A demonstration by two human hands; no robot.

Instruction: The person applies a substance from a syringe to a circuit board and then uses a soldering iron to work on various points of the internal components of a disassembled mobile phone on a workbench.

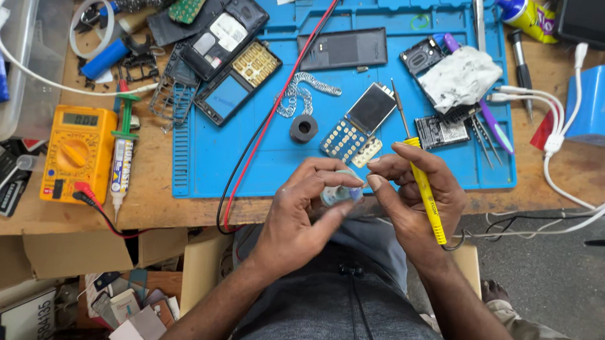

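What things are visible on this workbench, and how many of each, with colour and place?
work mat: 1, blue, bench centre
multimeter: 1, yellow, left of mat
syringe: 1, white with green plunger, beside multimeter
phone board with screen: 1, blue and black, mat centre
round black ring: 1, mat centre
white cloth: 1, mat right
soldering iron: 1, yellow handle, in right hand
small spool: 1, pale, between both hands
left hand: holds spool
right hand: holds iron

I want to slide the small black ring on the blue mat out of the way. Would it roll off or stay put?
The black ring lies flat on its round face on the blue mat, so a push would probably slide it, not roll it. It looks thick and solid, likely stiff. Tipped onto its edge, it could roll towards the phone keypad board.
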